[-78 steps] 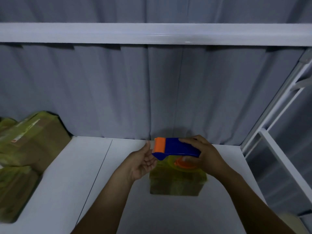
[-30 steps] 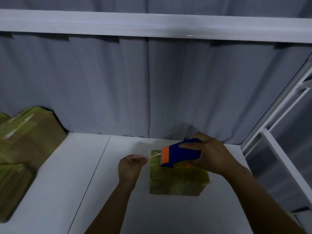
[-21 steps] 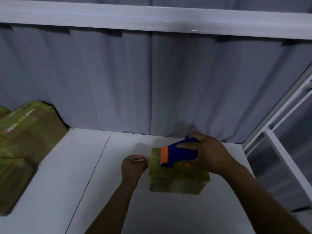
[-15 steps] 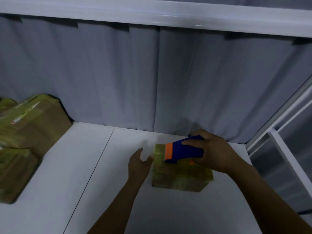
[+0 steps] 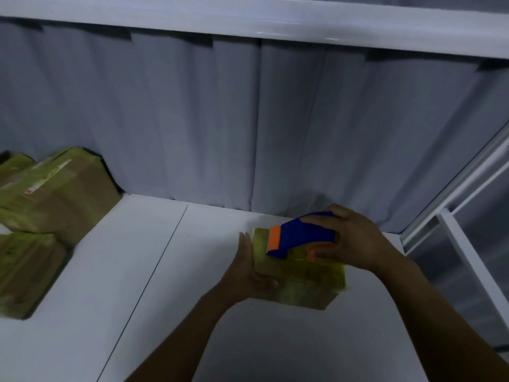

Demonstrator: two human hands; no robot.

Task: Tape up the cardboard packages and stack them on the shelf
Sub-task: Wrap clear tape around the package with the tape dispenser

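A small cardboard package wrapped in yellowish tape lies on the white shelf, right of centre. My right hand grips a blue and orange tape dispenser and holds it on the package's top, orange end pointing left. My left hand lies flat against the package's left side with straight fingers, its thumb on the front face.
Several larger taped cardboard packages are stacked at the shelf's far left. A grey curtain hangs behind the shelf. The white upper shelf board runs overhead. White frame posts stand at the right.
My left hand let go of the pulled tape end and moved right, flattening against the package's left side. The dispenser came down onto the package top. The view shifted slightly.
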